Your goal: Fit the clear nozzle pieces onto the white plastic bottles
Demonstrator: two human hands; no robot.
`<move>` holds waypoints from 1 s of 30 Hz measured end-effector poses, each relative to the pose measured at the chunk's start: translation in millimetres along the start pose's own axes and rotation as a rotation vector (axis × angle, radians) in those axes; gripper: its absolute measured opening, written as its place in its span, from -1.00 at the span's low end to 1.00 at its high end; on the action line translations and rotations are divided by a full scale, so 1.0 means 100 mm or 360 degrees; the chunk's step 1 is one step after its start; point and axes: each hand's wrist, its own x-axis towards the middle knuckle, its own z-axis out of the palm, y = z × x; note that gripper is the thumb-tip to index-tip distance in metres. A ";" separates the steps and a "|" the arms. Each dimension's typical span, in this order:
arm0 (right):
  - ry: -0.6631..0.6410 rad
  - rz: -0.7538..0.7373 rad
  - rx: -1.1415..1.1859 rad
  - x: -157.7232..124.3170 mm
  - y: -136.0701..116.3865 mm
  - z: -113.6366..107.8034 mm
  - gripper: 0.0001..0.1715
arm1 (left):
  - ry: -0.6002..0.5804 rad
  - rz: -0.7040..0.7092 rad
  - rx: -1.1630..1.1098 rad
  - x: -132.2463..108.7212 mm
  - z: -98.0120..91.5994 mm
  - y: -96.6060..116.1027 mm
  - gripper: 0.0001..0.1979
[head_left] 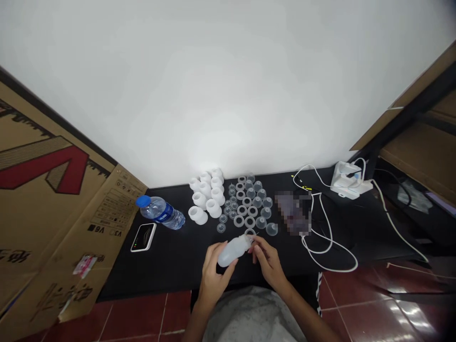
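My left hand (214, 274) is wrapped round a frosted white baby bottle (231, 251), tilted with its top end up to the right. At that top end the fingers of my right hand (266, 259) close on a small clear piece (249, 239), perhaps a nipple or collar; the fingers partly hide it. Just beyond the bottle lie several translucent collar rings (239, 221), several small clear nipples (223, 218) and several clear domed caps (261, 223). Farther left stand or lean several white bottle bodies (213, 208), grouped in rows.
On the left of the black table (171, 266) are a water bottle (164, 212) lying tilted and a white-edged device (143, 237). A blurred-out object (294, 213), white cables (331, 232) and a power strip (347, 180) lie right. A cardboard box (53, 190) flanks the left.
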 end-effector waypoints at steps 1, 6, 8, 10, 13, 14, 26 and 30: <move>0.0082 -0.0028 -0.0059 -0.01 0.01 -0.02 -0.63 | 0.0012 -0.0003 -0.0009 0.00 -0.01 0.01 -0.56; 0.0593 -0.0283 -0.0623 0.00 0.00 -0.25 -0.82 | 0.0100 -0.0073 -0.0054 -0.02 -0.01 -0.02 -0.57; 0.0728 -0.0329 -0.0826 0.05 -0.02 -0.37 -0.81 | 0.0141 -0.0129 -0.0072 -0.03 -0.01 -0.05 -0.56; 0.0769 -0.0313 -0.0970 0.11 -0.04 -0.45 -0.68 | 0.0176 -0.0179 -0.0078 -0.04 -0.01 -0.06 -0.56; 0.0731 -0.0295 -0.1058 0.17 -0.05 -0.50 -0.56 | 0.0187 -0.0212 -0.0075 -0.03 -0.01 -0.08 -0.56; 0.0721 -0.0306 -0.1061 0.18 -0.04 -0.50 -0.58 | 0.0177 -0.0211 -0.0078 -0.03 -0.01 -0.09 -0.56; 0.0087 -0.0233 -0.0751 0.07 0.04 -0.48 -0.79 | 0.0300 -0.0325 -0.0410 -0.06 0.11 -0.13 -0.46; 0.0069 -0.0088 -0.0592 0.10 0.02 -0.44 -0.74 | 0.0350 -0.0272 -0.0316 -0.03 0.09 -0.12 -0.50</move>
